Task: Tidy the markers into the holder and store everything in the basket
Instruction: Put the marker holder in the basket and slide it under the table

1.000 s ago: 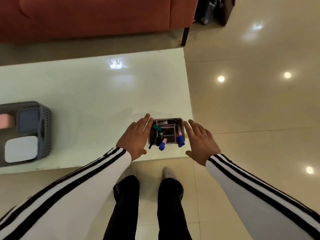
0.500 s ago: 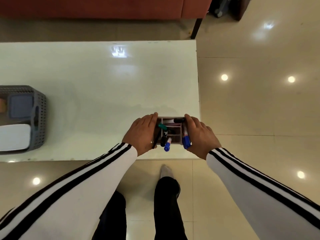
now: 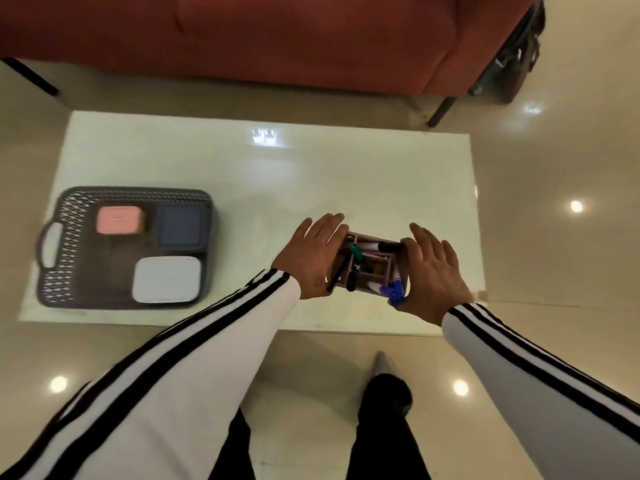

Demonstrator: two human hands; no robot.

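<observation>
Already markers [image 3: 394,293] filled the holder [image 3: 375,269], left hand [image 3: 309,259] and right hand [image 3: 434,273] pressed flat on its sides, but it was not in the basket [image 3: 131,194].

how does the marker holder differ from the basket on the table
The holder is small and mauve-brown; the basket is much larger, grey, with lattice walls and a handle. The holder carries markers in divided compartments; the basket carries three lidded boxes. The holder sits pressed between the left hand and right hand; nothing touches the basket. Both are open-topped and over the white table.
</observation>
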